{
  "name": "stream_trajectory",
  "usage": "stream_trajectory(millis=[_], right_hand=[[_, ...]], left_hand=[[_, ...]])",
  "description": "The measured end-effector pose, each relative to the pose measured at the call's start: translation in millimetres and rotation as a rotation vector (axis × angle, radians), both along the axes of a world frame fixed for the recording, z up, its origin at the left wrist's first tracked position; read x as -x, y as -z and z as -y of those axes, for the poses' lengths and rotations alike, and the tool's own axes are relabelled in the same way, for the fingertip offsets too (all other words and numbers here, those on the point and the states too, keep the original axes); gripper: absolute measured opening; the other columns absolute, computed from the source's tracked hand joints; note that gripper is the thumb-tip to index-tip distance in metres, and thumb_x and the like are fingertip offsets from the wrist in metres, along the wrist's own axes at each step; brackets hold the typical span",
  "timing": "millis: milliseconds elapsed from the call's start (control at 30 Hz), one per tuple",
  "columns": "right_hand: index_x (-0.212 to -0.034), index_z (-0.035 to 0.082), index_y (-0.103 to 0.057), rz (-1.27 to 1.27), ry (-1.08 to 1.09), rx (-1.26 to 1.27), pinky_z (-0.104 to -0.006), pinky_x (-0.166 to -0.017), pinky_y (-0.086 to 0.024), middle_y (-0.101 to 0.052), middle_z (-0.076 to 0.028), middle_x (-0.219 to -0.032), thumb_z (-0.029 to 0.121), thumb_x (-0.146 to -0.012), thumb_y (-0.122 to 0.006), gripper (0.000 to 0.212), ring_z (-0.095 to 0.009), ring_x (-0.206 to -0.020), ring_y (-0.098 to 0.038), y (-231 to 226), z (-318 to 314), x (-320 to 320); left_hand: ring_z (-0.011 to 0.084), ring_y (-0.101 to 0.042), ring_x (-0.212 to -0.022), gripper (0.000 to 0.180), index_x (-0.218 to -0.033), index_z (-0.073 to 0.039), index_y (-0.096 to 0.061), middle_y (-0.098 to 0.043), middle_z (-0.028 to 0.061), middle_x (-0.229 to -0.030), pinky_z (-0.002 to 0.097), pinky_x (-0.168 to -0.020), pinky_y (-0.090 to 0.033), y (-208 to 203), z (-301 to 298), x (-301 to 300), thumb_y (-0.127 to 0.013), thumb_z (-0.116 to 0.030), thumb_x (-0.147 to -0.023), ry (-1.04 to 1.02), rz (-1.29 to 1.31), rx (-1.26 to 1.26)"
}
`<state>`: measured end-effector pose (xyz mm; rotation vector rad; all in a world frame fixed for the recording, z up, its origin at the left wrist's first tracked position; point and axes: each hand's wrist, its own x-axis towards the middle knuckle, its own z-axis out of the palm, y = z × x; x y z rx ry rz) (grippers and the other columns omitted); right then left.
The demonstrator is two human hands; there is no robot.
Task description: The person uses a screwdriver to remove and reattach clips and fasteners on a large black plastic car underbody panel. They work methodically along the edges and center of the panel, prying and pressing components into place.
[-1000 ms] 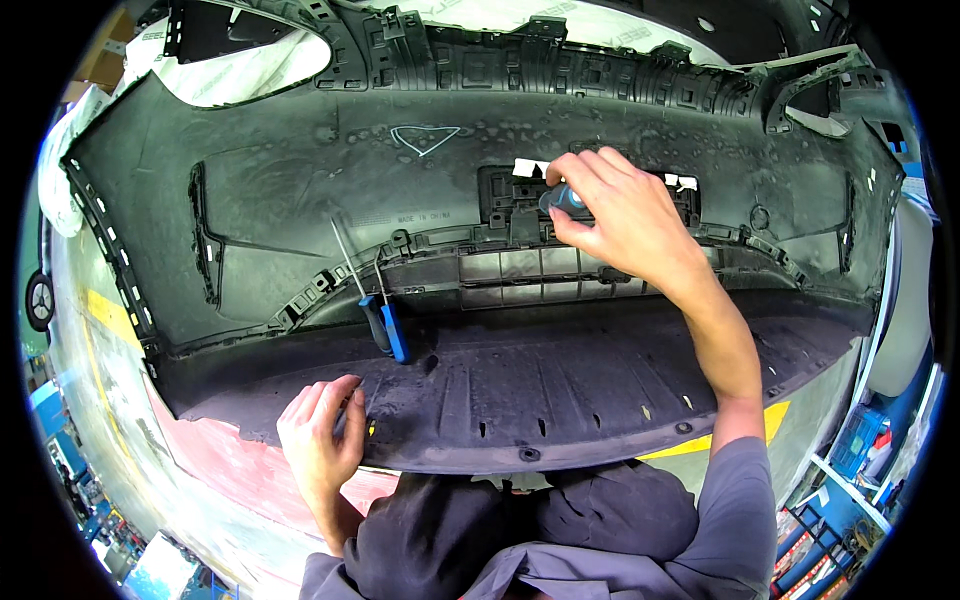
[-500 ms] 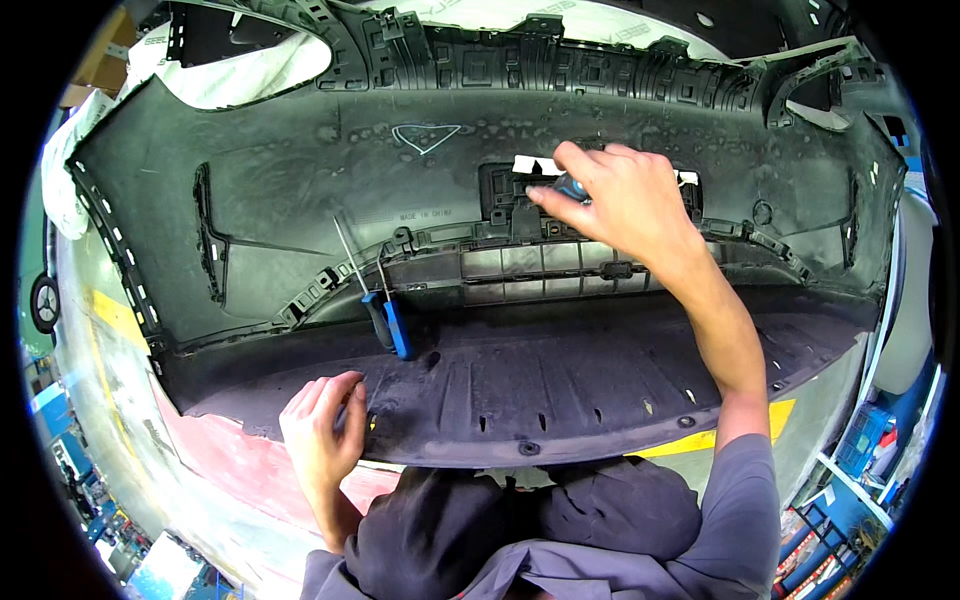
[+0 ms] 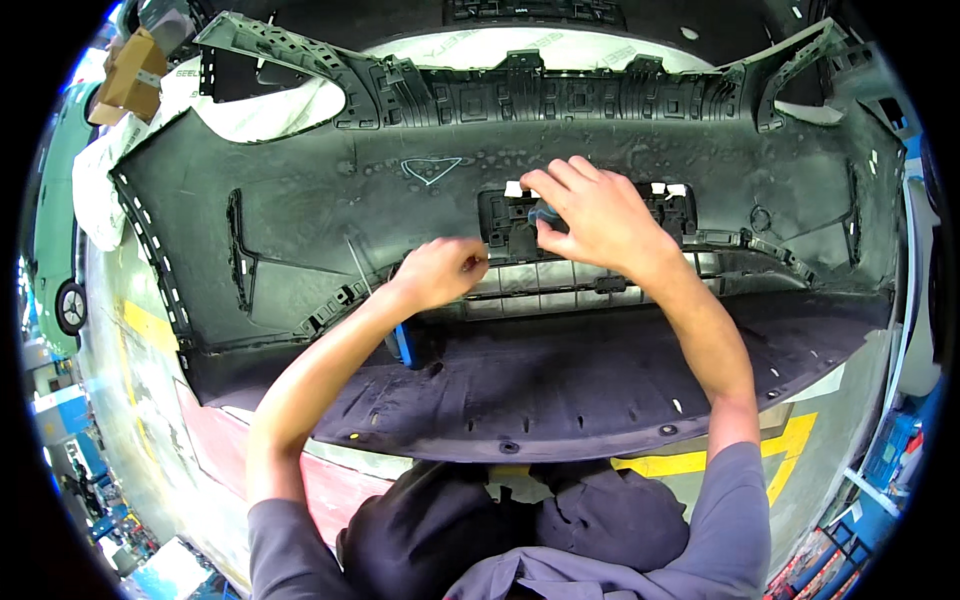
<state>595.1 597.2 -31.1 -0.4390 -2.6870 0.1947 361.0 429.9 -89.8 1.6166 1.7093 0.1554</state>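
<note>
A large dark car bumper cover [image 3: 300,170] lies in front of me, its inner side showing. My right hand [image 3: 605,215] is over the black rectangular mount [image 3: 675,212] in its middle, fingers wrapped round a blue-and-black tool handle [image 3: 543,213]; the tool's working end is hidden. White tabs [image 3: 514,188] show along the mount's upper edge. Just left of the mount, my left hand [image 3: 435,275] is closed with fingers curled; whatever it pinches cannot be made out. Below that wrist lies a blue-handled hand tool [image 3: 404,345], and a thin metal shaft [image 3: 358,262] sticks up beyond the forearm.
Ribbed black trim [image 3: 580,98] runs along the bumper's far edge, with white wrapping [image 3: 95,195] at the far left. A cardboard box [image 3: 130,78] and a green vehicle [image 3: 62,220] are beyond. Yellow lines [image 3: 700,460] mark the floor; blue bins [image 3: 890,445] stand at right.
My left hand has risen from the bumper's near edge to beside the central mount, now curled. My right hand still grips the tool handle over the mount. The whole view has shifted slightly.
</note>
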Motion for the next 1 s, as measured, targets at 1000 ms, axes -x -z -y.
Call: stream_trajectory(millis=[1000], right_hand=[[-0.131,0.015,-0.072,0.321,0.194,0.229,-0.0487,-0.075,-0.061,-0.075,-0.008,-0.101,0.029,-0.095,-0.076,0.039,-0.032,-0.097,-0.075,-29,59,23]], left_hand=[[0.0296,-0.068,-0.108,0.026,-0.118,-0.012,-0.063,-0.065,0.0074,-0.113,0.0431,-0.068,-0.064,175,-36,-76,-0.074,-0.025,-0.098,-0.273,-0.277,-0.577]])
